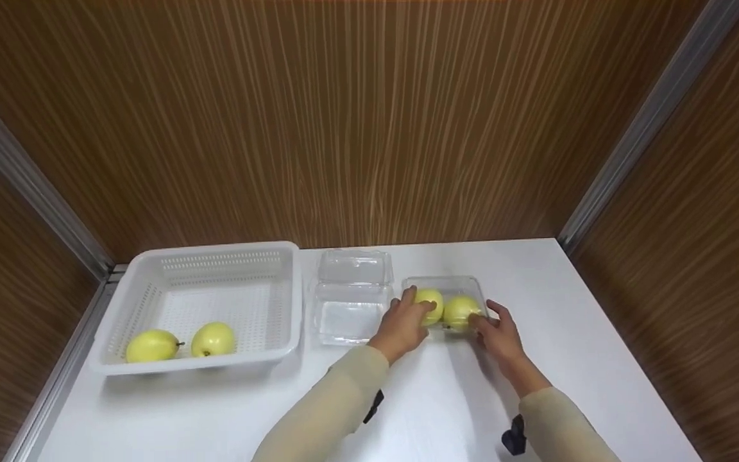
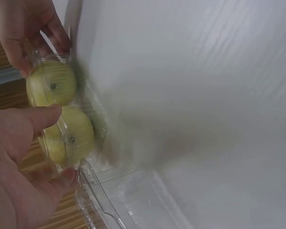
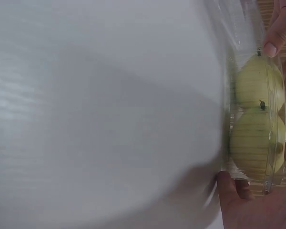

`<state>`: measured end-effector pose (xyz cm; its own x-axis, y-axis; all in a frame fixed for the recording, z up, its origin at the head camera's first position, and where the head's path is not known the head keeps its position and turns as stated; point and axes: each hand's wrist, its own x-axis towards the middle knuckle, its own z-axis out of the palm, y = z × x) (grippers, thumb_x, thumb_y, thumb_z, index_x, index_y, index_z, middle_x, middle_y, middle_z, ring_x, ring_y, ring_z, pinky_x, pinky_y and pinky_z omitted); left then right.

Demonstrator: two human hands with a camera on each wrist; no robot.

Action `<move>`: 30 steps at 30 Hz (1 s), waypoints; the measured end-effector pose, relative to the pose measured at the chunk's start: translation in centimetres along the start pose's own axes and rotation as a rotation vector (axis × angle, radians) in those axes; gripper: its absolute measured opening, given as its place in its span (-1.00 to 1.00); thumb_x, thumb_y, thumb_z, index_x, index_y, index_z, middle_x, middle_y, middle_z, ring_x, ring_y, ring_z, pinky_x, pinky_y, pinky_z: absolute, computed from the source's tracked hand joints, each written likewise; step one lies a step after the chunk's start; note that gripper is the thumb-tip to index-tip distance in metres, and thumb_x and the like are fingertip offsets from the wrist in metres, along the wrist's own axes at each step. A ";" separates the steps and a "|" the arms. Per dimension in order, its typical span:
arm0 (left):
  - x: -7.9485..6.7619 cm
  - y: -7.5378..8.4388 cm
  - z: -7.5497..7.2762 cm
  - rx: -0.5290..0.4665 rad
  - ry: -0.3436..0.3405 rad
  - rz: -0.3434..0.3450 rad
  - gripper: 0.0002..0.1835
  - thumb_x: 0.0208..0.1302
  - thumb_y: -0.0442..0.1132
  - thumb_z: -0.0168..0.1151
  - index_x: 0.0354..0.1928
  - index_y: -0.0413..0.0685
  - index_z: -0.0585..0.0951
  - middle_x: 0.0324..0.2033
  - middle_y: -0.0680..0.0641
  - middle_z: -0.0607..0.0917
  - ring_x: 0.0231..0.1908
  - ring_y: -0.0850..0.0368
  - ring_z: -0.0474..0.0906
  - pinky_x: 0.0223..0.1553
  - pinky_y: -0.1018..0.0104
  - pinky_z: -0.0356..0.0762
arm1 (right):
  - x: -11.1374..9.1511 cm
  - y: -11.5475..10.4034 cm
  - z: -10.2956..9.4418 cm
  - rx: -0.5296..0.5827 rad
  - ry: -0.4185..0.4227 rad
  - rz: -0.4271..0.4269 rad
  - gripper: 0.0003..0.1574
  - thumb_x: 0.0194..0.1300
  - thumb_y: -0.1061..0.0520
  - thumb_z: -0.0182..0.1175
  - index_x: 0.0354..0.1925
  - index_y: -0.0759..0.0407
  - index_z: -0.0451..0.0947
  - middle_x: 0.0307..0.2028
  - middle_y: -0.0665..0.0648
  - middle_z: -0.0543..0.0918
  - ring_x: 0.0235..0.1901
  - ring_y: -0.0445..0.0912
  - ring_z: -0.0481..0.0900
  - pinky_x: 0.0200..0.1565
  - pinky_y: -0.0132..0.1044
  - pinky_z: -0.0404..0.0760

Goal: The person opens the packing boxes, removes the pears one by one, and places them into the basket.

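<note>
Clear plastic box [image 1: 453,284], nr far edge of table [image 1: 427,404], holds 2 yellow fruits [image 1: 461,311], looks closed; latching unclear. L hand [image 1: 401,325] & R hand [image 1: 501,333] pinch its ends. Prob. undone: 2 loose fruits [image 1: 213,339] in L-edge basket [image 1: 222,298]; 2nd box [image 1: 351,316] open, unfilled.

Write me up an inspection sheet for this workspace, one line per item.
Surface: white tabletop, shadowed around the hands.
Job's things: clear container holding two yellow fruits, lid over them, latching unclear; opened clear container to its left, no fruit inside; white basket at far left, two more fruits along its near side.
Clutter: nothing seen.
Grippers: bare hands; left hand and right hand hold opposite ends of the fruit-filled container.
Cables: nothing seen.
Surroundings: wood-grain panels behind and at both sides, grey metal strips at the corners.
</note>
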<state>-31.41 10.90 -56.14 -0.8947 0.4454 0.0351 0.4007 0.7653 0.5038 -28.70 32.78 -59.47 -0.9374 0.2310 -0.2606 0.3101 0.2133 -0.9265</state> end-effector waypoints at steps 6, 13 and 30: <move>-1.0 0.7 0.7 0.010 0.013 0.041 -0.43 0.16 -0.28 0.40 0.26 0.14 0.60 0.42 -0.28 0.27 0.20 -0.33 0.44 0.15 0.02 0.53 | -1.1 1.1 -1.0 0.009 -0.016 0.006 -0.04 0.46 -0.10 0.11 0.56 0.16 -0.12 0.25 0.38 0.43 0.16 0.09 0.52 0.25 -0.07 0.46; -1.8 1.1 1.1 0.031 0.024 0.055 -0.43 0.12 -0.27 0.44 0.22 0.17 0.62 0.39 -0.27 0.32 0.17 -0.26 0.48 0.13 0.08 0.55 | -2.1 1.9 -1.4 -0.012 0.011 0.002 -0.04 0.43 -0.10 0.16 0.54 0.19 -0.06 0.17 0.34 0.48 0.09 0.08 0.55 0.14 -0.15 0.52; -3.9 0.5 0.8 0.093 0.049 0.085 -0.44 0.14 -0.25 0.41 0.24 0.17 0.61 0.38 -0.32 0.33 0.19 -0.26 0.47 0.10 0.03 0.58 | -3.6 1.8 -0.5 -0.044 0.010 -0.022 -0.05 0.41 -0.11 0.20 0.51 0.20 0.00 0.01 0.22 0.54 -0.06 -0.04 0.60 0.04 -0.19 0.58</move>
<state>-27.53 9.93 -56.71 -0.8645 0.4887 0.1178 0.4899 0.7664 0.4155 -24.65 32.78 -60.10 -0.9426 0.2348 -0.2376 0.2964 0.2599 -0.9190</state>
